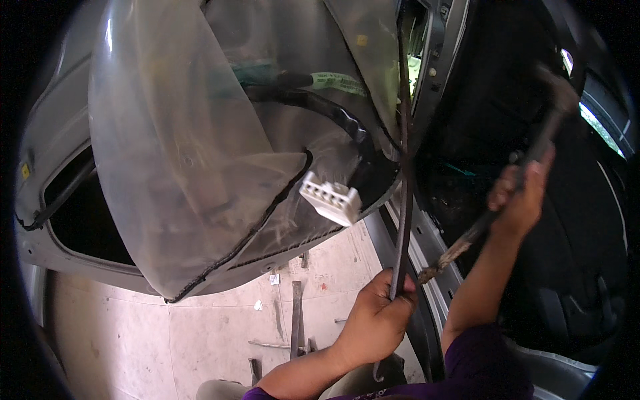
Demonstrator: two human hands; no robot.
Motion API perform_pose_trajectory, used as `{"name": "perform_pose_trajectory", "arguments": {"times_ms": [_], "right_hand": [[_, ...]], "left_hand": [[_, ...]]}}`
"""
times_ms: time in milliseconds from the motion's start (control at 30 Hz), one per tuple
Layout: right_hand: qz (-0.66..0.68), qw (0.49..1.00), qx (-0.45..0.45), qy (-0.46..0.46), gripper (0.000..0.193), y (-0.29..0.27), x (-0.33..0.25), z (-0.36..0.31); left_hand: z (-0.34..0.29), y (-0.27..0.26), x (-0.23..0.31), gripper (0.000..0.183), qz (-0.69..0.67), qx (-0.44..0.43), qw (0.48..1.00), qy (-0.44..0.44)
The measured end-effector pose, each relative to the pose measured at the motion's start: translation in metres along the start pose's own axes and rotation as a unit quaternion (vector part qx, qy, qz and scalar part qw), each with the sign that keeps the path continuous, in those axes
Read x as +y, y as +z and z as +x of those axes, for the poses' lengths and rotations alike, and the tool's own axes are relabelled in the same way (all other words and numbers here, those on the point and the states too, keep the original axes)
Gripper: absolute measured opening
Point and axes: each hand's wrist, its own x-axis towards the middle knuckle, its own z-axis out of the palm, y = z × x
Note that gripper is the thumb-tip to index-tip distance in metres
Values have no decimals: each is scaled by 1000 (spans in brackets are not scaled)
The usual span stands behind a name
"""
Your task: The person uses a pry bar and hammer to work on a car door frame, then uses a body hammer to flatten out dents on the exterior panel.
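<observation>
My left hand (377, 317) is closed around the lower part of a long, dark metal pry bar (405, 200). The bar stands nearly upright, its hooked lower end below my fist and its upper part running up along the gap between the car door (60, 127) and the body. Over on the right, my right hand (523, 200) grips a hammer (543, 137) by its handle. The hammer's head is raised and blurred; the worn handle end points down toward my left hand. Left of the bar, a white electrical connector (330, 199) hangs in front of the door.
Loose translucent plastic sheeting (180, 167) with black sealant edges covers much of the door's inner side. A black wiring harness (313, 100) runs behind it. Several metal tools, including a flat bar (297, 320), lie on the pale floor (133, 340). A dark seat (580, 220) stands at right.
</observation>
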Motion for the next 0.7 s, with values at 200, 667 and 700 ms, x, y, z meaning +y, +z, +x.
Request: {"name": "perform_pose_trajectory", "arguments": {"times_ms": [200, 667, 700], "right_hand": [[46, 994, 36, 92, 51, 8, 54, 8], [-61, 981, -86, 165, 80, -11, 47, -91], [-59, 980, -70, 179, 80, -15, 49, -96]], "left_hand": [[3, -1, 4, 9, 47, -20, 999, 4], [-11, -29, -39, 17, 157, -6, 987, 46], [-12, -31, -40, 17, 157, -13, 987, 31]]}}
